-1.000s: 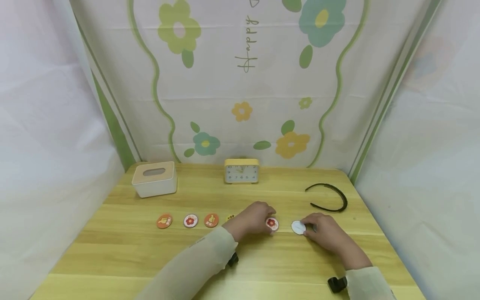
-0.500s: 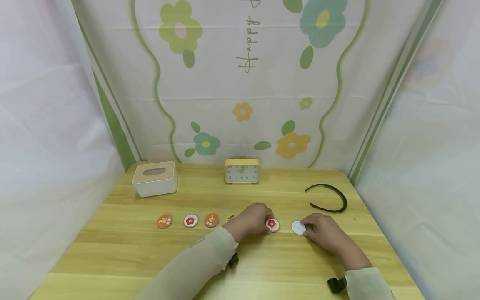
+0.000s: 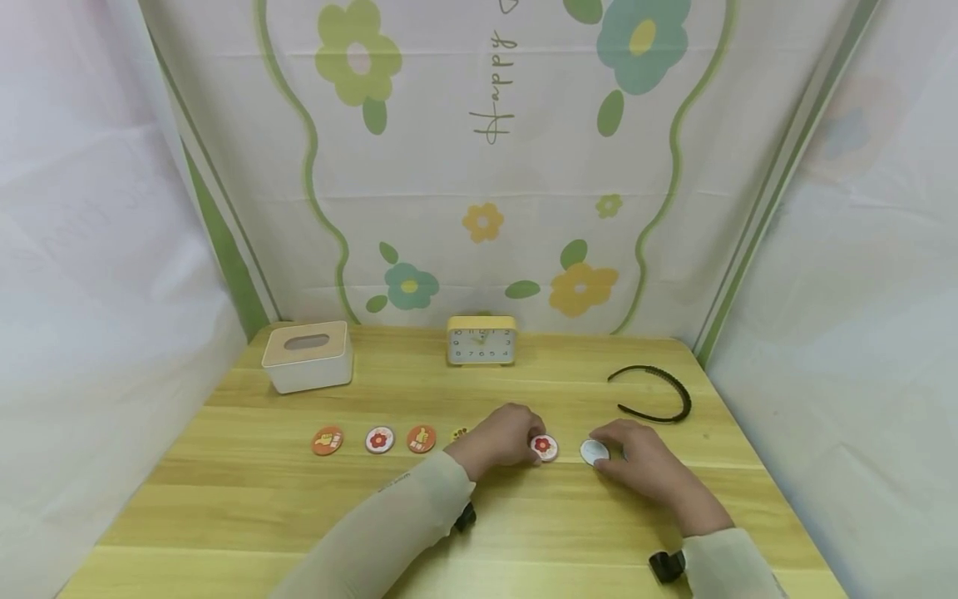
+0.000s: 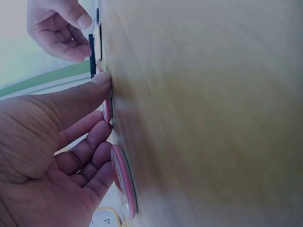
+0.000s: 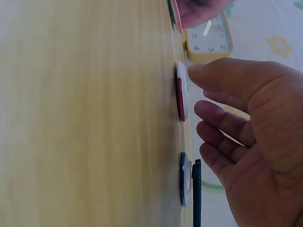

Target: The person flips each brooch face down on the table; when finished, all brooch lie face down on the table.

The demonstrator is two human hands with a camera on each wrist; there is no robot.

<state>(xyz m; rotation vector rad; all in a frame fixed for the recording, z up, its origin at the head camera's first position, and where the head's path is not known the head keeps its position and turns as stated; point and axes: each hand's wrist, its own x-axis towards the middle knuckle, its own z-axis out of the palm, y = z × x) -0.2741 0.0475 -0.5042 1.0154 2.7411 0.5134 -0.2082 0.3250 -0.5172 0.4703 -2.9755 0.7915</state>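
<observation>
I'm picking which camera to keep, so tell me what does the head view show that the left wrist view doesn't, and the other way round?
Only the head view shows the tissue box, headband, the three badges in a row at left and the flowered backdrop. Only the left wrist view shows the left hand's palm side, its thumb tip on the table and a red-rimmed badge edge-on by its fingers. Both show both hands, the table, the clock and badges.
</observation>
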